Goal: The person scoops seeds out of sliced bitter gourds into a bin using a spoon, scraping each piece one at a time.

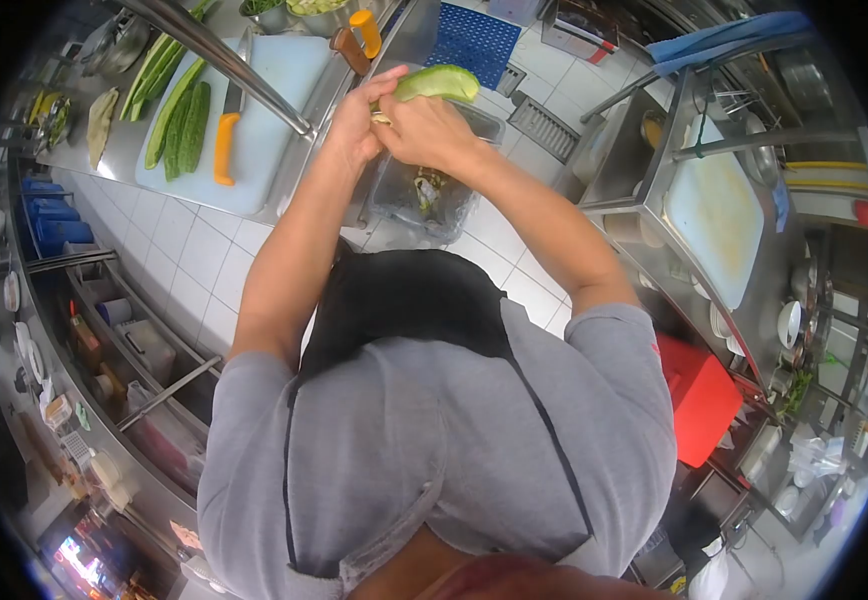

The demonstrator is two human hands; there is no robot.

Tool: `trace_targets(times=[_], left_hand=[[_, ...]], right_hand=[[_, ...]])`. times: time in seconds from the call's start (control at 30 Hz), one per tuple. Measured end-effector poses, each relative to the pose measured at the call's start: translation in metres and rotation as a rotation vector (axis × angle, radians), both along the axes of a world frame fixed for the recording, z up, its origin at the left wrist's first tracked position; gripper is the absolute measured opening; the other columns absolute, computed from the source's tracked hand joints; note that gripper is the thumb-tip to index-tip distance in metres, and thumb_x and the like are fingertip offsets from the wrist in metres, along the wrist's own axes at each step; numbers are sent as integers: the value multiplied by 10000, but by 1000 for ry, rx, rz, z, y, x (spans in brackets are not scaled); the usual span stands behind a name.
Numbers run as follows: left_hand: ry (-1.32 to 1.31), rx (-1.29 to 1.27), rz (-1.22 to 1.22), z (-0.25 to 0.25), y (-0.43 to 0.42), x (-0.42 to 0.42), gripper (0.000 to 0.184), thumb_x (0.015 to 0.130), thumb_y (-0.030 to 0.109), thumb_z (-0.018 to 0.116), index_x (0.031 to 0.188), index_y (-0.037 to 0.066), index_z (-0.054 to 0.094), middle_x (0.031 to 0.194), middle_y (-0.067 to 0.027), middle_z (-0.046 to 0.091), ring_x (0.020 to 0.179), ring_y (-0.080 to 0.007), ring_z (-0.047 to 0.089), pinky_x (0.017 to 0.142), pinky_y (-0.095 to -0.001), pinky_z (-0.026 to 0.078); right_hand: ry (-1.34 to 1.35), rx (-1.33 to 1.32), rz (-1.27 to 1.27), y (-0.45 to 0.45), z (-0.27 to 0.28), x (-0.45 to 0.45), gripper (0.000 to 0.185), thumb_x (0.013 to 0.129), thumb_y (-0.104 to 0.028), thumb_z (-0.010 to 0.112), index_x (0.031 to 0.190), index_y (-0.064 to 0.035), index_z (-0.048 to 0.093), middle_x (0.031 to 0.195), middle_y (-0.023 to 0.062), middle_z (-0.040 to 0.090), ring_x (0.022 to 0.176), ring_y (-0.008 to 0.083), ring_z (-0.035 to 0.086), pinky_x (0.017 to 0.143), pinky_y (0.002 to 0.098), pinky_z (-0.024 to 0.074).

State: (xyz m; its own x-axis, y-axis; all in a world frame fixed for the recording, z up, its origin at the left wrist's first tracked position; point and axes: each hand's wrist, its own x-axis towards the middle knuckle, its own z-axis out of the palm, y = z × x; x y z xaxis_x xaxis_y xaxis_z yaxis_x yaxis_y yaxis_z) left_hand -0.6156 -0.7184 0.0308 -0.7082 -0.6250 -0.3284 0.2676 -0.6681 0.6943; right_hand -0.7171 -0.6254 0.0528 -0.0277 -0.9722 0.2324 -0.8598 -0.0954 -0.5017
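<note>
A pale green cucumber half (444, 82) is held up over the bin, its far end sticking out to the right beyond my hands. My left hand (356, 118) closes around its near end, thumb and fingers partly hidden. My right hand (424, 132) lies across the front of it, fingers bent and also against it. Something small and pale shows between the two hands; I cannot make out what it is. Directly below stands a clear plastic-lined bin (394, 190) with dark and yellowish scraps in the bottom.
A white cutting board (284, 75) on the left counter holds cucumbers (192, 130) and an orange-handled knife (226, 145). A metal rail (224, 60) crosses above it. Orange and brown bottle-like items (364, 35) stand behind. To the right are another board (714, 215) and a red box (696, 400).
</note>
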Motion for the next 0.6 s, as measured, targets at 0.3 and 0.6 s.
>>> trace_targets(times=[0.3,0.6], left_hand=[[291,-154,55,-6,-18,44,589,958,79,582,1480,-66,353,1429,-253,487,1335,-388,501,1159,-520,393],[480,48,82,-11,-10,53,672,940,88,559,1505,-91,242,1498,-343,356,1376,-559,362,1209,-544,314]], right_hand=[[-38,129,-319,45,-76,-35,488,940,-449,594,988,36,567,754,283,677,727,484,678,687,540,551],[-222,445,-467,23,-181,-89,466,950,-409,495,1153,-10,622,1119,281,682,1068,478,637,932,535,491]])
